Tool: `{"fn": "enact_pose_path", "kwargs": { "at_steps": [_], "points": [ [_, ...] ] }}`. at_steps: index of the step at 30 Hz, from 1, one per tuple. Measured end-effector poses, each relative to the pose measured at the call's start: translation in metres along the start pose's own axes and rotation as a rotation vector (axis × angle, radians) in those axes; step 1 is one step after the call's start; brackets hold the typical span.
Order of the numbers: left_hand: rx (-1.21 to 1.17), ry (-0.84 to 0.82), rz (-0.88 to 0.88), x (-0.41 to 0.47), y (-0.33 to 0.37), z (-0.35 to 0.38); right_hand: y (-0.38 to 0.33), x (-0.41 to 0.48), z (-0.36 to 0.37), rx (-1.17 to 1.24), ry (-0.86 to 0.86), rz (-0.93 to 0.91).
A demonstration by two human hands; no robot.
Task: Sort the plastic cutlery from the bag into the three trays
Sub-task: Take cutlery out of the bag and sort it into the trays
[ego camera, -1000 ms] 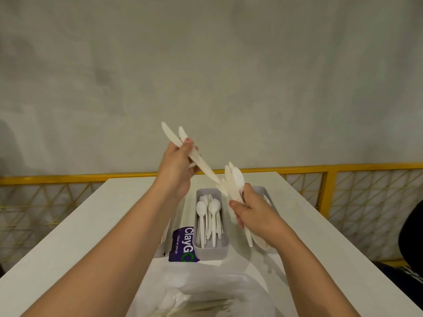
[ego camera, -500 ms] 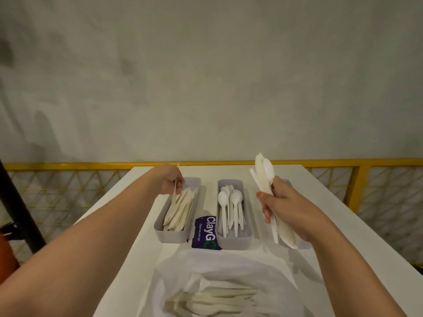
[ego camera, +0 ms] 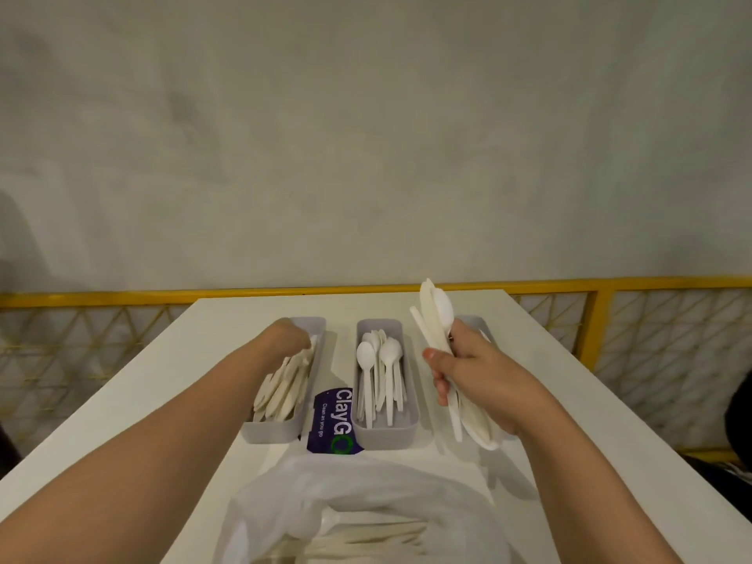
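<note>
Three grey trays stand side by side on the white table (ego camera: 569,400). The left tray (ego camera: 280,435) holds several cream knives (ego camera: 285,384). My left hand (ego camera: 285,335) dips into its far end, its fingers hidden behind the wrist. White spoons (ego camera: 382,372) fill the middle tray (ego camera: 386,439). The right tray (ego camera: 474,321) is mostly hidden behind my right hand (ego camera: 476,376), which grips a mixed bundle of cutlery (ego camera: 435,315), a spoon bowl on top, held upright above that tray. The clear plastic bag (ego camera: 366,498) with more cutlery lies nearest me.
A purple "ClayGo" card (ego camera: 331,421) lies between the left and middle trays. A yellow railing with mesh (ego camera: 590,319) runs behind and beside the table, in front of a grey wall. A dark object (ego camera: 738,421) sits at the far right edge.
My left hand carried knives from mid-air down to the left tray and has sunk further into it. My right hand with its bundle moved right, over the right tray.
</note>
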State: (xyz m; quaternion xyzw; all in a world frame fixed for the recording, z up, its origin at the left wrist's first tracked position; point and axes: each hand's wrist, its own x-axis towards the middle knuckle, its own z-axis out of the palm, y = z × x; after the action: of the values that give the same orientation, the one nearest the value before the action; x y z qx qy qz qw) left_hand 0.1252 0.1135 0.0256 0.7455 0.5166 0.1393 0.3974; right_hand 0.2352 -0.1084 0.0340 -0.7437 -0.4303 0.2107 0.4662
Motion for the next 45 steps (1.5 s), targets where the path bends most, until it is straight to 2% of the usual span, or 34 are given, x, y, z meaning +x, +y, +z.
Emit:
{"fn": "enact_pose_path", "kwargs": {
  "at_steps": [3, 7, 9, 13, 21, 27, 31, 34, 37, 42, 45],
  "points": [
    [-0.099, 0.01, 0.209, -0.019, 0.015, -0.003, 0.002, 0.001, 0.001, 0.009, -0.022, 0.005],
    [-0.261, -0.261, 0.489, -0.064, 0.045, -0.001, 0.003, 0.002, 0.003, 0.039, -0.026, 0.014],
    [-0.229, -0.369, 0.569, -0.081, 0.054, 0.004, 0.001, 0.002, 0.005, 0.042, -0.036, 0.011],
    [-0.242, -0.357, 0.631, -0.088, 0.061, 0.013, -0.002, 0.0, 0.007, 0.038, -0.053, 0.013],
    [-0.491, -0.394, 0.558, -0.084, 0.07, 0.012, -0.001, 0.0, 0.007, 0.059, -0.056, -0.003],
    [-0.866, -0.237, 0.444, -0.072, 0.075, -0.012, 0.002, 0.003, 0.005, 0.09, -0.043, 0.013],
    [-0.966, -0.094, 0.282, -0.044, 0.063, -0.03, 0.001, 0.01, 0.002, 0.236, -0.05, 0.045],
    [-0.849, -0.129, 0.091, -0.017, 0.036, -0.037, -0.003, 0.02, -0.003, 0.417, -0.032, 0.054],
    [-0.675, -0.142, -0.011, 0.002, 0.006, -0.036, -0.005, 0.028, -0.008, 0.5, -0.007, 0.025],
    [-0.559, 0.019, -0.06, 0.015, -0.019, -0.025, -0.007, 0.03, -0.009, 0.627, -0.018, -0.041],
    [-0.334, 0.13, -0.021, 0.026, -0.024, -0.015, -0.007, 0.029, -0.008, 0.701, -0.027, -0.049]
  ]
}}
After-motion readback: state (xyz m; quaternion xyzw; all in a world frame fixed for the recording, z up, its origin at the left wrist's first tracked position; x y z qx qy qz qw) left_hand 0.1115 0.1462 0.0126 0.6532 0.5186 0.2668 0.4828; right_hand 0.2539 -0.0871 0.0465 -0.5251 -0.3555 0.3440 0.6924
